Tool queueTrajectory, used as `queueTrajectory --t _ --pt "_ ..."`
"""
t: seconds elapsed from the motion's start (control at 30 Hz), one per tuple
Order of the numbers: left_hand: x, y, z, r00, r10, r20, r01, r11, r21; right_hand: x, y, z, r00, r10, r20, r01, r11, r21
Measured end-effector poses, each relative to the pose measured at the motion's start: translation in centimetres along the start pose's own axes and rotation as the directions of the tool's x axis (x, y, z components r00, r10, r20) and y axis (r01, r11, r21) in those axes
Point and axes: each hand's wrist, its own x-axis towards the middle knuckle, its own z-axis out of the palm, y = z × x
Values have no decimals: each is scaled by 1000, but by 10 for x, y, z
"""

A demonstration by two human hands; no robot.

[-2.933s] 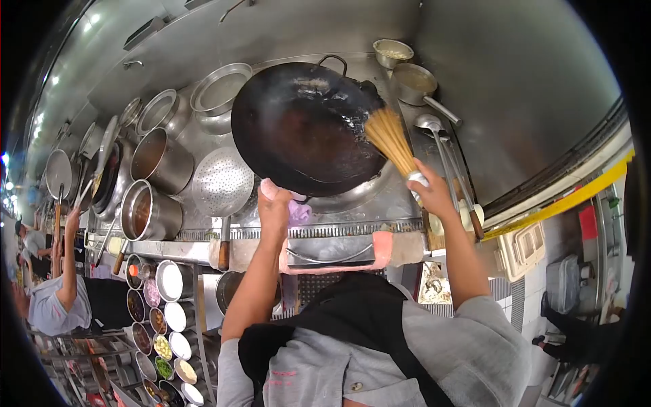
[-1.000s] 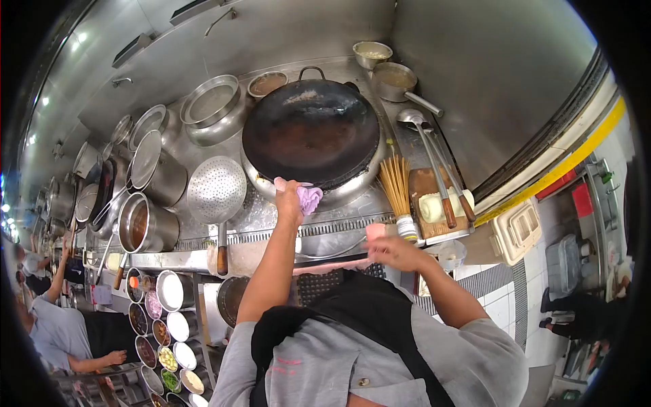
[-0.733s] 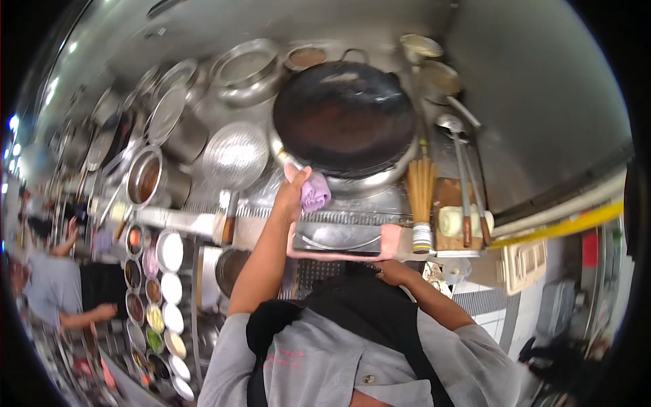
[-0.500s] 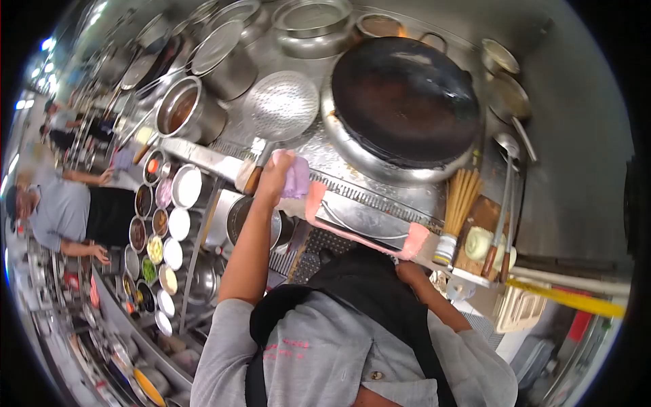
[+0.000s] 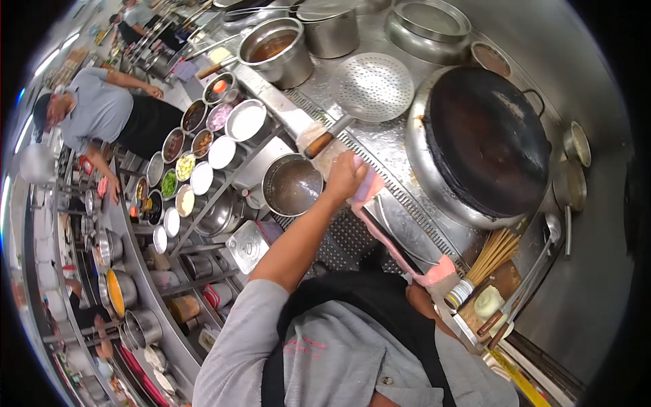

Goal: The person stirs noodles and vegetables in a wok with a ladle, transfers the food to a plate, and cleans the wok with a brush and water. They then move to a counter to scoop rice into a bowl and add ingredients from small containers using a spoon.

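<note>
The left hand (image 5: 346,175) reaches out over the front edge of the steel counter (image 5: 380,146), its grip closed on a pale purple cloth (image 5: 361,191) that shows just under the palm, right where a pink towel (image 5: 400,237) is draped along the counter's rail. The wooden handle (image 5: 320,144) of the perforated skimmer (image 5: 371,87) lies just beyond the knuckles, its long axis running from the hand up and away toward the skimmer's round bowl. The big dark wok (image 5: 485,139) sits on its burner ring to the right of the hand, apart from it, and a small pot (image 5: 291,184) on the lower shelf stands just to its left. The right hand (image 5: 420,305) is low against the dark apron, near the towel's far end and the bamboo brush (image 5: 485,261); I cannot tell whether it is open or closed. The left hand is clearly nearer to both cloth and skimmer. Another person stands by the row of seasoning bowls (image 5: 203,159) farther left
</note>
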Motion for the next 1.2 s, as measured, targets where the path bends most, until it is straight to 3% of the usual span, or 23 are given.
queueTrajectory --t 0.07,0.17,0.3,0.37,0.4,0.43,0.5,0.53,0.6,0.67,0.73,0.83,0.93,0.97,1.03,1.1,1.17,1.2 --pt "2 -7 3 991 61 -117 -52 996 74 6 8 9 1000 -8 -4 8 1000 -30" --pt "-17 20 -35 943 181 -279 -199 979 -38 8 6 10 1000 1 -8 -1 998 -55" --pt "-92 -9 -83 915 274 -297 -278 960 31 15 1 12 1000 -1 -18 -1 995 -104" --pt "-148 -61 -91 972 164 -168 -161 986 34 22 -3 14 1000 -17 -20 14 990 -137" --pt "-183 -90 -95 1000 -28 -8 28 998 61 27 -6 14 999 -26 -18 23 988 -155" --pt "-222 -118 -97 963 -227 145 214 972 98 31 -9 16 999 -37 -15 34 985 -172" --pt "-315 -164 -106 921 -336 197 313 939 140 43 -20 19 998 -69 -8 66 975 -211" --pt "-365 -188 -100 725 -623 294 543 779 312 49 -27 20 997 -83 -5 80 970 -230" --pt "-464 -225 -100 490 -796 355 703 602 379 62 -43 25 992 -123 8 120 956 -269" --pt "-564 -238 -95 321 -922 216 854 381 354 75 -62 29 986 -166 25 166 938 -305" --pt "-639 -241 -93 171 -962 214 929 230 291 84 -81 36 978 -204 51 209 918 -337" --pt "-705 -227 -86 56 -997 60 997 59 48 94 -109 46 965 -249 87 263 890 -372" --pt "-735 -228 -59 119 -986 114 991 125 45 102 -133 55 954 -277 116 300 870 -391" --pt "-734 -217 -48 54 -999 -4 993 54 -104 103 -136 56 953 -279 121 304 869 -391" --pt "-730 -213 -26 214 -976 40 976 215 14 108 -148 60 948 -290 134 320 860 -397" --pt "-721 -208 2 281 -960 -10 957 281 -70 110 -153 60 943 -298 147 332 856 -396" --pt "-704 -200 25 233 -959 -160 898 275 -343 116 -154 55 941 -303 152 339 854 -394" --pt "-694 -192 25 272 -955 -122 883 298 -362 119 -151 51 941 -302 152 338 857 -390"
